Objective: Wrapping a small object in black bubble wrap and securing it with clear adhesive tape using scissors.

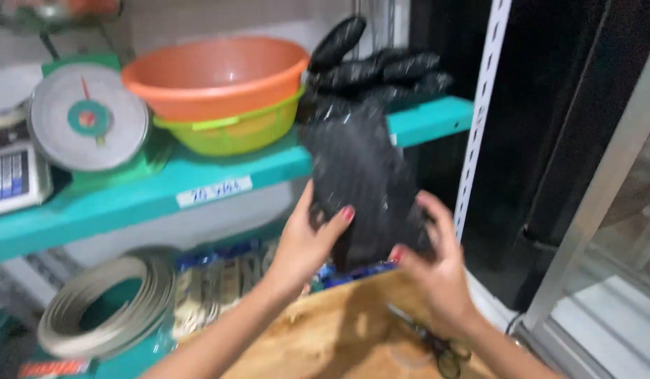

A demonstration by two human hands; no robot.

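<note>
Centre frame: left hand (307, 242) and right hand (437, 270) both grip a black glove (360, 168) by its cuff, fingers up, before the teal shelf (128, 200). Orange bowl (216, 74) upper left.

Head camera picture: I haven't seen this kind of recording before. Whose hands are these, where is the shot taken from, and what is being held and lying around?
There is no machine here. The single picture comes from a camera worn on a person's head, looking down at their own two bare hands. The left hand and the right hand together grip a black glove, held up with its fingers pointing upward; the picture is motion-blurred.

Behind it, a teal shelf carries a dial scale, part of a calculator, and an orange basin nested in a green basket. Lower down lies a coil of grey strap. Below the hands is a wooden board with scissors on it.
</note>
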